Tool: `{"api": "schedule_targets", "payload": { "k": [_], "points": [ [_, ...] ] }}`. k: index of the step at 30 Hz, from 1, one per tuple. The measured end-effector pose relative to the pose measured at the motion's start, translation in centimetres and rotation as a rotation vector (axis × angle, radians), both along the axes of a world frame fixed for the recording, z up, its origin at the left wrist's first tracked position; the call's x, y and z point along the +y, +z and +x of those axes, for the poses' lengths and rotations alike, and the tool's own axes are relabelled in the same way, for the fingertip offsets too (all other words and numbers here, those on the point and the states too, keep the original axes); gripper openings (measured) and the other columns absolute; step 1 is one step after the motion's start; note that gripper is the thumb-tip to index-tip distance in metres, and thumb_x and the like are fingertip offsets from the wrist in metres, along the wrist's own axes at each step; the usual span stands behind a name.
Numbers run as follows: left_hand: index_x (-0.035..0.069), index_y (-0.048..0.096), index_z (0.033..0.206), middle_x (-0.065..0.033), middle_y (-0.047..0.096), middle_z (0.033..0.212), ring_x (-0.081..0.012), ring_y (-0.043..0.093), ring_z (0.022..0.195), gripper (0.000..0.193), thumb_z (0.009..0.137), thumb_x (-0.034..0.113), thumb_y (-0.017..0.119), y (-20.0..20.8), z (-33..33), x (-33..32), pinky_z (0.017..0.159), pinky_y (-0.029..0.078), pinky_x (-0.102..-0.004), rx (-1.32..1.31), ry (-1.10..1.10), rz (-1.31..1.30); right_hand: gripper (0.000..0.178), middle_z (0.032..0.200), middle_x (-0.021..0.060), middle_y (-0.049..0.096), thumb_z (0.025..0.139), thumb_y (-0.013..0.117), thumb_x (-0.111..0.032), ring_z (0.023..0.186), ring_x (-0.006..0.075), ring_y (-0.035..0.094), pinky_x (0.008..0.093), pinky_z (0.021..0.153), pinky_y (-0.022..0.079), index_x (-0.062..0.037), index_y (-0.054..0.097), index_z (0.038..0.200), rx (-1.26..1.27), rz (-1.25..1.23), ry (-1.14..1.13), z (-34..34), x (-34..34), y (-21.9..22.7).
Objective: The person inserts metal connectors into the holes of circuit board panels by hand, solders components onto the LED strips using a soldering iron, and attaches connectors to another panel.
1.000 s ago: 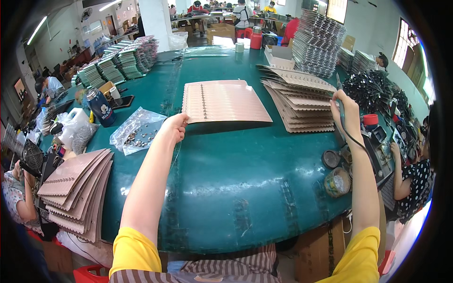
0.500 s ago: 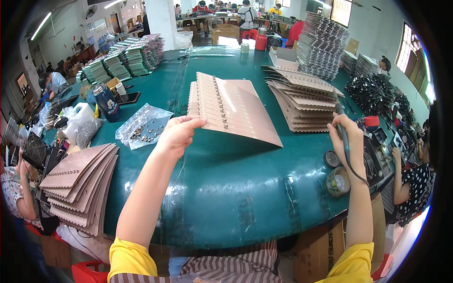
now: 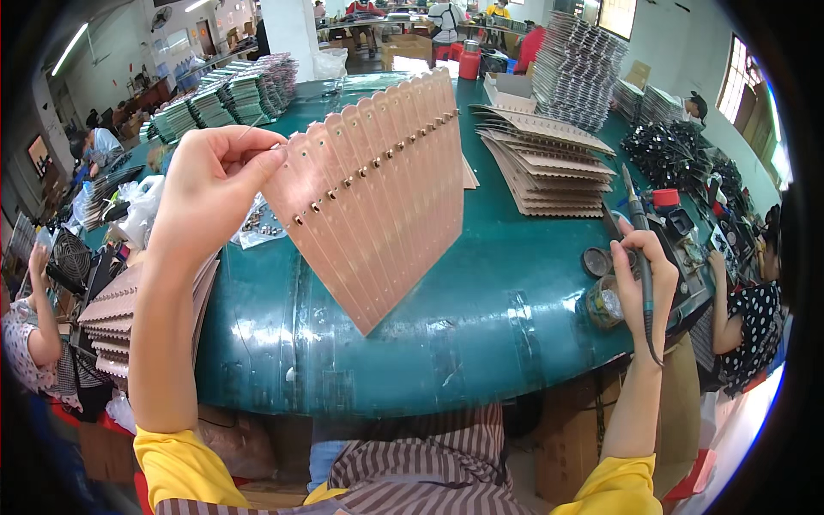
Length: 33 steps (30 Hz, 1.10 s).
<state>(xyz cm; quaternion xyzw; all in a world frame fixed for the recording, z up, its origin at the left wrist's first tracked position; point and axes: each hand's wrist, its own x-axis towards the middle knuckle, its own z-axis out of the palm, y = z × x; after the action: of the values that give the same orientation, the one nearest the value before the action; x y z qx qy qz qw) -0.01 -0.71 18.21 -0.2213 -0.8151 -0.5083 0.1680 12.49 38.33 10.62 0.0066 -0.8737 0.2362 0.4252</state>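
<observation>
My left hand (image 3: 210, 184) pinches one corner of a copper-brown circuit board panel (image 3: 378, 206) and holds it tilted up above the table. The panel has a scalloped upper edge and a row of small metal parts across its strips. In my right hand (image 3: 648, 275) is a soldering iron (image 3: 638, 219), gripped like a pen with its tip pointing up and its cable trailing down by the wrist. Beyond it on the right lies a fanned stack of similar panels (image 3: 554, 184). Partly hidden behind my left forearm is another stack of panels (image 3: 107, 322).
A plastic bag of small metal parts (image 3: 260, 227) lies behind my left hand. A glass jar (image 3: 604, 305) and a round dark tin (image 3: 596, 262) stand beside my right hand. Tall board stacks (image 3: 577, 73) and a black cable heap (image 3: 674, 159) are farther back. Co-workers sit at both sides.
My left hand has raised the panel from the table, moving left and turning it steeply upright. The right hand, with the soldering iron, has dropped slightly away from the right stack.
</observation>
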Motion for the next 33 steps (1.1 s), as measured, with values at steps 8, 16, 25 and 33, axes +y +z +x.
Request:
{"api": "schedule_targets", "payload": {
  "k": [8, 16, 25, 33],
  "points": [
    [0.001, 0.067, 0.085, 0.0009, 0.044, 0.056, -0.0051, 0.026, 0.046, 0.012, 0.074, 0.001, 0.064, 1.4, 7.3, 2.2, 0.045, 0.02, -0.0239, 0.447, 0.096, -0.406, 0.016, 0.104, 0.02, 0.065, 0.079, 0.065, 0.002, 0.107, 0.0258, 0.061, 0.0317, 0.09, 0.044, -0.0027, 0.052, 0.086, 0.101, -0.197, 0.029, 4.7, -1.8, -1.7],
    [0.009, 0.069, 0.078, -0.0035, 0.057, 0.061, -0.0192, 0.052, 0.05, 0.017, 0.062, 0.003, 0.071, 0.7, 13.2, 4.6, 0.049, 0.034, -0.0281, 0.628, -0.115, -0.548, 0.043, 0.115, 0.0249, 0.059, 0.073, 0.079, -0.018, 0.092, 0.0229, 0.059, 0.0311, 0.083, 0.048, -0.0055, 0.047, 0.099, 0.303, -0.404, 0.125, 9.5, -2.9, -2.8],
    [0.009, 0.07, 0.083, 0.0003, 0.068, 0.074, -0.0105, 0.044, 0.049, 0.02, 0.063, 0.011, 0.066, -0.1, 18.6, 2.3, 0.048, 0.029, -0.0272, 0.683, -0.178, -0.884, 0.041, 0.11, 0.0259, 0.061, 0.076, 0.076, -0.013, 0.095, 0.0241, 0.061, 0.0328, 0.084, 0.049, 0.0007, 0.051, 0.107, 0.237, -0.419, 0.139, 12.1, -5.5, -3.6],
    [0.008, 0.07, 0.088, -0.0014, 0.067, 0.081, -0.012, 0.049, 0.051, 0.026, 0.062, 0.007, 0.066, -4.8, 17.4, 0.1, 0.045, 0.035, -0.0262, 0.547, -0.188, -0.929, 0.022, 0.095, 0.0209, 0.067, 0.076, 0.067, 0.009, 0.086, 0.024, 0.065, 0.0315, 0.076, 0.051, 0.0018, 0.06, 0.095, 0.123, -0.238, 0.203, 11.3, -7.0, -6.7]
  ]
}}
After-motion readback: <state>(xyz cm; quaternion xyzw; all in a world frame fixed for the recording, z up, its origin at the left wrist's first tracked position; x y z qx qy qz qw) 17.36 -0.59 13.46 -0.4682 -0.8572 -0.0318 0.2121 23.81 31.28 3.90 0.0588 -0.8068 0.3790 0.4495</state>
